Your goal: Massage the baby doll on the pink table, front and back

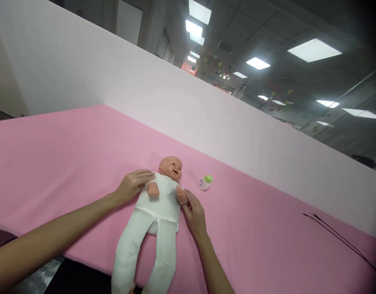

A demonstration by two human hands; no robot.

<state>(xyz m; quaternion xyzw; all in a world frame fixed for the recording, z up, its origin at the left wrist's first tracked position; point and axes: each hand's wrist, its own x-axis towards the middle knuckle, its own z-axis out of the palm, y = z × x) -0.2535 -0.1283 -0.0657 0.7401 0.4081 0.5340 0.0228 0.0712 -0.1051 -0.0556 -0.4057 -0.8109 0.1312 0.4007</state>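
Observation:
A baby doll [163,192] in a white top and white trousers lies face up on the pink table cover, legs toward me. My left hand [133,185] rests on the doll's shoulder and upper arm at the left, its fingers stretched out and lying together. On the other side, my right hand [194,212] is closed around the doll's forearm near the cuff; part of the thumb and fingers is hidden behind the sleeve. Right of the doll's head, a small clear bottle with a green cap [205,182] lies tilted, touched by neither hand.
A white partition [175,110] borders the far side of the pink-covered table [252,245]. Thin black cables [337,234] lie on the cover at the right. The table's front edge runs below my left forearm.

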